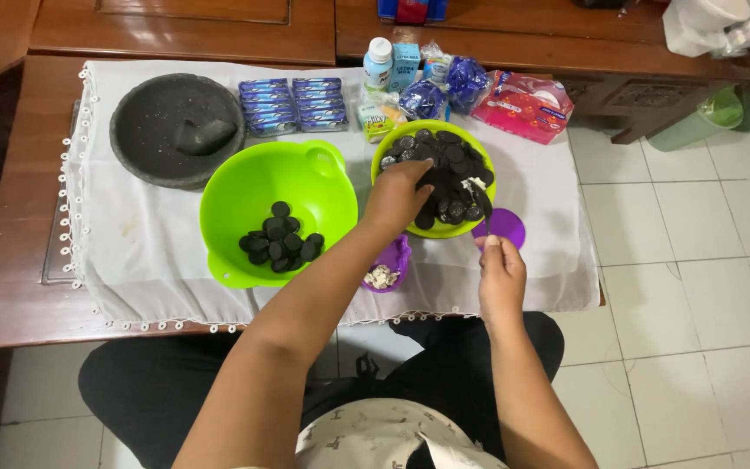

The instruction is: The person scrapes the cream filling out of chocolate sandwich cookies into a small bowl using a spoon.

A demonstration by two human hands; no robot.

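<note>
My left hand (pixel 397 193) reaches into a small green bowl (pixel 390 144) heaped with dark round biscuits (pixel 453 165) and its fingers close on one of them. My right hand (pixel 498 269) grips the handle of a spoon (pixel 483 201), whose tip rests among the biscuits at the bowl's right side with a bit of white cream on it. A larger green bowl (pixel 245 187) to the left holds several separated dark biscuit halves (pixel 281 239). Between my arms a small purple cup (pixel 390 263) contains scraped white cream.
A round purple lid (pixel 505 226) lies beside the small bowl. At the back of the white cloth (pixel 132 234) sit a black stone mortar with pestle (pixel 175 130), blue biscuit packs (pixel 292 104), a small bottle, milk cartons and a pink wrapped packet (pixel 523 106). Tiled floor lies to the right.
</note>
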